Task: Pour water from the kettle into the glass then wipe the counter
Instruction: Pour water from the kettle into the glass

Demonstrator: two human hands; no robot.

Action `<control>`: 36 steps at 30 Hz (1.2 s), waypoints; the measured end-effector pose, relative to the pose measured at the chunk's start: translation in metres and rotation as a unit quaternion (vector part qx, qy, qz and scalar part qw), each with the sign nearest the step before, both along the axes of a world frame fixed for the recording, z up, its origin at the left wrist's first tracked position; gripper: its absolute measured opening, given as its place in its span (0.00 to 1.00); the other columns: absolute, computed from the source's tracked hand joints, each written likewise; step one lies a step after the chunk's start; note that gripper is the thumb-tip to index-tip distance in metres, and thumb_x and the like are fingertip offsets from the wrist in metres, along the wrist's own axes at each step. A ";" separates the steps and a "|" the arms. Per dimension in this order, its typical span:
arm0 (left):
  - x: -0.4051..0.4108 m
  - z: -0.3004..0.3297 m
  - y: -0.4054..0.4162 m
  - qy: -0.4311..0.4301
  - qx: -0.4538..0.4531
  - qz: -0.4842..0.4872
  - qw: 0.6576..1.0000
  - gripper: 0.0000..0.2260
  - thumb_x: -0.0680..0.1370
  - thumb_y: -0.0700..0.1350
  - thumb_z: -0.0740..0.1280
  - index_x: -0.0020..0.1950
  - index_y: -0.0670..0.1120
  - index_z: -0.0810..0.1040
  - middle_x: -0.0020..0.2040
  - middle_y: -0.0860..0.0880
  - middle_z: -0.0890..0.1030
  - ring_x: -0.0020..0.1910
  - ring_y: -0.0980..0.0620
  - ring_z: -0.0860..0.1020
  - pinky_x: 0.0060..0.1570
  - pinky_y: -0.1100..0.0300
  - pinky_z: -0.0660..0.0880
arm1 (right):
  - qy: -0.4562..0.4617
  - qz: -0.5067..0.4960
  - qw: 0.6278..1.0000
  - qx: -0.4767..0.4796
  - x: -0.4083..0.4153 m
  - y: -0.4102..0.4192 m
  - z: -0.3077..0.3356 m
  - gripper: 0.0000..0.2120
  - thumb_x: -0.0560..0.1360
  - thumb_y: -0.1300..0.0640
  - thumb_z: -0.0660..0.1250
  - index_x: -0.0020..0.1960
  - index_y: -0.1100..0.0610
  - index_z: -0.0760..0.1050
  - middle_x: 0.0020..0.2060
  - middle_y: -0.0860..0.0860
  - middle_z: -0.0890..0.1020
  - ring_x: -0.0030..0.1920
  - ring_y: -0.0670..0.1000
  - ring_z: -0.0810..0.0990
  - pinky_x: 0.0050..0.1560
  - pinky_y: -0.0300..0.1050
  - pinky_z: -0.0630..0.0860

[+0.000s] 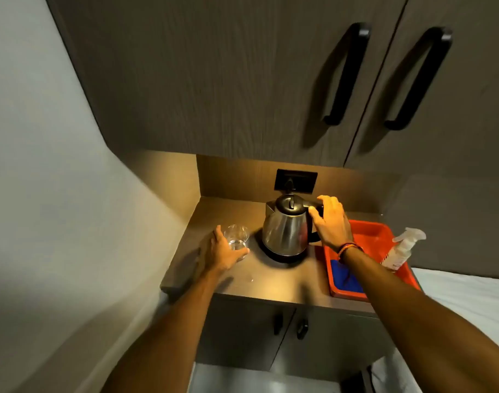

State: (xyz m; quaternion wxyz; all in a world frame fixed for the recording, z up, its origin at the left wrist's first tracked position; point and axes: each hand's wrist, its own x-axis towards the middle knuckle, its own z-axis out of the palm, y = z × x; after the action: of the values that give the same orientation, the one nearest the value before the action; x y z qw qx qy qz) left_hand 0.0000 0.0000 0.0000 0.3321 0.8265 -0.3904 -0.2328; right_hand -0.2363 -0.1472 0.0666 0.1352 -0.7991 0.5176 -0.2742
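The rounded stainless-steel kettle point(285, 228) with a black lid sits upright on its black base at the back of the brown tabletop point(271, 282); the right hand point(332, 222) has its fingers closed round the black handle. The left hand point(224, 251) cups the clear tumbler glass point(237, 238) just left of the kettle, which seems to hold some water already. Best to lift straight off the base, bring the spout over the rim, and tip slowly while steadying the glass. No brand or writing is readable.
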 end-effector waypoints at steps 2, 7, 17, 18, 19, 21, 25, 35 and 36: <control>0.006 -0.008 -0.004 0.052 0.000 0.031 0.998 0.52 0.66 0.51 0.82 0.81 0.46 0.55 0.76 0.41 0.68 0.73 0.39 0.70 0.69 0.43 0.73 | -0.062 -0.033 0.997 0.037 0.005 -0.010 0.000 0.14 0.80 0.51 0.63 0.61 0.58 0.73 0.58 0.57 0.77 0.61 0.58 0.73 0.61 0.53 0.72; 0.010 -0.028 -0.026 0.197 -0.065 0.060 0.976 0.45 0.65 0.38 0.82 0.77 0.46 0.63 0.72 0.41 0.73 0.69 0.41 0.74 0.47 0.62 0.77 | -0.152 -0.082 0.978 0.119 0.012 -0.038 -0.007 0.13 0.81 0.53 0.62 0.45 0.62 0.76 0.45 0.60 0.79 0.49 0.57 0.75 0.50 0.48 0.69; 0.011 -0.055 -0.044 0.180 -0.124 0.088 0.972 0.37 0.64 0.36 0.82 0.71 0.41 0.72 0.66 0.41 0.79 0.65 0.42 0.78 0.54 0.59 0.76 | -0.255 -0.163 0.937 0.172 0.028 -0.070 -0.030 0.20 0.75 0.51 0.67 0.31 0.64 0.78 0.28 0.57 0.71 0.34 0.55 0.71 0.40 0.56 0.73; 0.011 -0.055 -0.045 0.179 -0.128 0.087 0.971 0.37 0.64 0.36 0.83 0.70 0.41 0.72 0.66 0.41 0.79 0.65 0.42 0.78 0.54 0.59 0.76 | -0.254 -0.159 0.941 0.156 0.030 -0.068 -0.031 0.21 0.74 0.51 0.67 0.27 0.62 0.75 0.28 0.55 0.68 0.32 0.53 0.68 0.36 0.54 0.70; 0.011 -0.054 -0.045 0.178 -0.132 0.088 0.971 0.37 0.64 0.36 0.83 0.70 0.42 0.73 0.65 0.41 0.79 0.65 0.42 0.78 0.54 0.59 0.76 | -0.251 -0.152 0.946 0.136 0.034 -0.068 -0.030 0.21 0.73 0.51 0.67 0.25 0.60 0.72 0.28 0.53 0.65 0.31 0.52 0.66 0.34 0.51 0.67; 0.011 -0.052 -0.047 0.178 -0.141 0.094 0.969 0.36 0.63 0.36 0.83 0.68 0.42 0.74 0.65 0.42 0.79 0.64 0.42 0.78 0.54 0.58 0.77 | -0.230 -0.133 0.960 0.091 0.043 -0.067 -0.022 0.22 0.72 0.50 0.67 0.23 0.56 0.65 0.32 0.50 0.61 0.31 0.50 0.62 0.33 0.48 0.62; 0.014 -0.045 -0.050 0.173 -0.148 0.096 0.969 0.35 0.63 0.36 0.83 0.68 0.44 0.74 0.65 0.42 0.80 0.64 0.42 0.77 0.51 0.59 0.76 | -0.146 -0.094 0.985 0.015 0.070 -0.065 0.003 0.26 0.70 0.50 0.68 0.21 0.59 0.59 0.29 0.54 0.56 0.28 0.52 0.59 0.30 0.47 0.60; 0.024 -0.029 -0.047 0.150 -0.149 0.069 0.975 0.31 0.64 0.37 0.83 0.65 0.45 0.77 0.64 0.45 0.81 0.64 0.45 0.79 0.60 0.50 0.80 | 0.066 0.005 0.988 -0.141 0.128 -0.036 0.040 0.19 0.74 0.50 0.67 0.29 0.60 0.77 0.23 0.51 0.70 0.26 0.53 0.68 0.29 0.41 0.67; 0.025 -0.028 -0.045 0.125 -0.145 0.064 0.979 0.31 0.64 0.39 0.83 0.64 0.46 0.77 0.63 0.46 0.82 0.63 0.46 0.79 0.60 0.50 0.80 | 0.092 0.015 0.983 -0.157 0.132 -0.034 0.043 0.19 0.74 0.50 0.67 0.29 0.60 0.77 0.23 0.51 0.69 0.25 0.53 0.67 0.30 0.40 0.65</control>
State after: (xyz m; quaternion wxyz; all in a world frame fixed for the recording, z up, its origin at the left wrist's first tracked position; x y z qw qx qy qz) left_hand 0.0254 -0.0452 -0.0278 0.5085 0.7574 -0.3218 -0.2535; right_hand -0.1045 -0.1808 0.1093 -0.0361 -0.8397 0.4664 -0.2757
